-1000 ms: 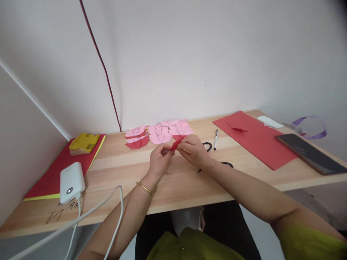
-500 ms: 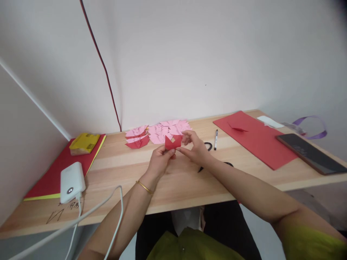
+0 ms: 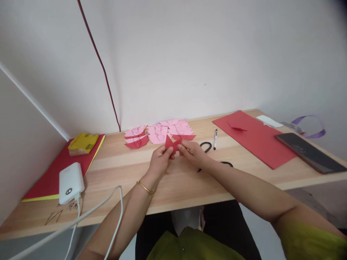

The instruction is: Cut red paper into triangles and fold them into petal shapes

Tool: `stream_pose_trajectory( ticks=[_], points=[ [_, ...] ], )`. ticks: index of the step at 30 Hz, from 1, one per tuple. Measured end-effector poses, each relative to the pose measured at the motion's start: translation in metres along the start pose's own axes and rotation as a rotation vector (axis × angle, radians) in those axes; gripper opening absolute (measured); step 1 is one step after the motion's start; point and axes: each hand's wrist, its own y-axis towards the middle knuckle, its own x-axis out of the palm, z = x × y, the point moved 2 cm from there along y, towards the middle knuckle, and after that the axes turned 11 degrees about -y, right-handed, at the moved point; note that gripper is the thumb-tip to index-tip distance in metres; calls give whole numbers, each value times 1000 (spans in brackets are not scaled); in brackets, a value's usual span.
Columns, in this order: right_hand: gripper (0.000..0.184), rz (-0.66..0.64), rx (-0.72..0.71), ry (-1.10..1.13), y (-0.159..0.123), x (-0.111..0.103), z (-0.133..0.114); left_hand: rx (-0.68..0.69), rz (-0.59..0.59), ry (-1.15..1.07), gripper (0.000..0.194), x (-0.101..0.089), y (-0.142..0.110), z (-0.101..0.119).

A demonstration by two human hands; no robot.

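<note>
A small folded red paper piece (image 3: 169,142) is pinched between my two hands above the middle of the table. My left hand (image 3: 159,159) grips its left side with thumb and fingers, and my right hand (image 3: 193,151) grips its right side. Just behind lie pink folded papers (image 3: 158,133) in overlapping rows. At their left end sits a red folded paper (image 3: 137,142); another red paper (image 3: 189,137) lies behind my right hand. Black-handled scissors (image 3: 206,146) rest partly hidden under my right wrist.
Right of the scissors lies a pen (image 3: 215,139). Red paper sheets (image 3: 260,148), a dark phone (image 3: 309,151) and a purple strap (image 3: 316,133) lie farther right. On the left are a yellow packet (image 3: 83,143), red sheets (image 3: 48,177) and a white power bank (image 3: 71,183) with its cable.
The red paper has turned to face me and spread into a notched shape. My right hand, fingers apart half a second ago, has closed on its right side.
</note>
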Motion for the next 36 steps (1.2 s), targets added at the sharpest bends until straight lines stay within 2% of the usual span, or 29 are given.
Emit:
stream_pose_trajectory(
  ticks=[9, 15, 21, 28, 31, 36],
  points=[
    [28, 22, 56, 98, 3, -4, 3, -9, 43, -149, 20, 0, 1, -1],
    [30, 5, 81, 167, 3, -5, 1, -99, 24, -314, 24, 2, 1, -5],
    [30, 20, 31, 123, 3, -4, 2, -171, 41, -399, 26, 4, -1, -6],
    [19, -31, 98, 210, 2, 2, 4, -41, 23, -217, 20, 2, 1, -6],
    [19, -57, 115, 203, 2, 3, 4, -62, 16, -165, 21, 0, 2, -7],
    [18, -23, 155, 193, 2, 2, 6, -113, -6, -152, 25, 2, 1, -3]
  ],
)
